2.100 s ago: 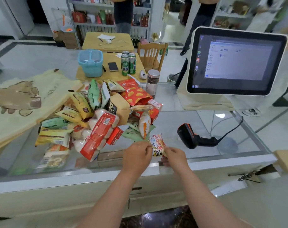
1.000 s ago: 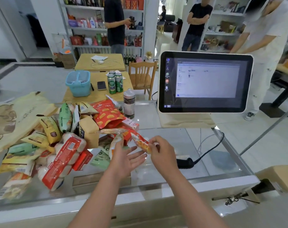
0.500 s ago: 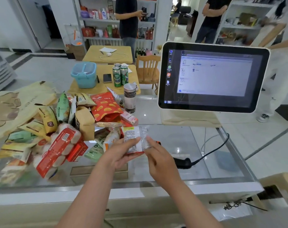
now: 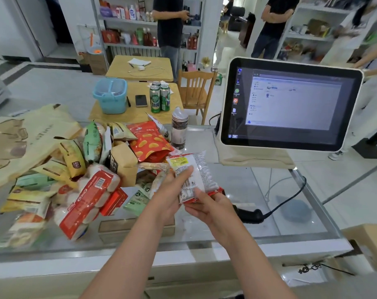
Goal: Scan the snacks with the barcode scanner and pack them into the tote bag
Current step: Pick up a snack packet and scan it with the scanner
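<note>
Both my hands hold one small snack packet (image 4: 197, 169) above the glass counter, its printed white back with a yellow label facing me. My left hand (image 4: 170, 190) grips its left side, fingers lying across the back. My right hand (image 4: 211, 209) pinches its red lower edge. The black barcode scanner (image 4: 250, 215) lies on the counter just right of my right hand, partly hidden by it. A pile of several snack packs (image 4: 92, 169) covers the left of the counter. The beige tote bag (image 4: 21, 143) lies flat at the far left.
A touchscreen terminal (image 4: 291, 104) stands at the right rear of the glass counter (image 4: 269, 203), the scanner's cable running toward it. A dark jar (image 4: 179, 130) stands behind the pile. Beyond are wooden tables, cans, a blue basket, a chair, shelves and standing people.
The packet has been turned over from its colourful front to its printed back and lifted higher. My left hand went from open under it to gripping it.
</note>
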Demonstrator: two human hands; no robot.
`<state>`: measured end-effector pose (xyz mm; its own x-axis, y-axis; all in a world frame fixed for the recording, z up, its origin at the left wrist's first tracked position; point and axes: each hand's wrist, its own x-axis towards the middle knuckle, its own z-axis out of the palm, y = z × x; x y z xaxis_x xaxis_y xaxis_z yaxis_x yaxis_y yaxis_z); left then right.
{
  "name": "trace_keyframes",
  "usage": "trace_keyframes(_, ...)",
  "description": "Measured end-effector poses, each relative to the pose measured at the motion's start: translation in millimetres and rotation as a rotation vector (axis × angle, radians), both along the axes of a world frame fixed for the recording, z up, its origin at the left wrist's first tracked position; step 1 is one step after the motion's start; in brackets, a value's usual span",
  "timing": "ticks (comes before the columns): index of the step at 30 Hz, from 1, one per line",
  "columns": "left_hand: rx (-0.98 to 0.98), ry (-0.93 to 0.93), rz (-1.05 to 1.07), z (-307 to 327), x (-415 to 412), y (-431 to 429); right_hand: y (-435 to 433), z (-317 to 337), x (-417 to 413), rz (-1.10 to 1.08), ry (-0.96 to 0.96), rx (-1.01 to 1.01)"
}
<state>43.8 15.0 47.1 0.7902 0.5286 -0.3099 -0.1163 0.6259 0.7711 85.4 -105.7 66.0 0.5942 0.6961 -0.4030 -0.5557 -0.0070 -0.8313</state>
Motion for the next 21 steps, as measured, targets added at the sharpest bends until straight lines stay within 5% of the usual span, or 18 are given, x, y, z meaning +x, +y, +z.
trace_keyframes(12,-0.168,-0.022,-0.045,7.2,2.2,30.0,-11.7,-7.7,9.0,-0.036,0.018,-0.082)
trace_keyframes(21,-0.018,0.058,-0.067,9.9,25.3,-5.1,-16.9,-1.3,9.2,0.093,-0.046,-0.181)
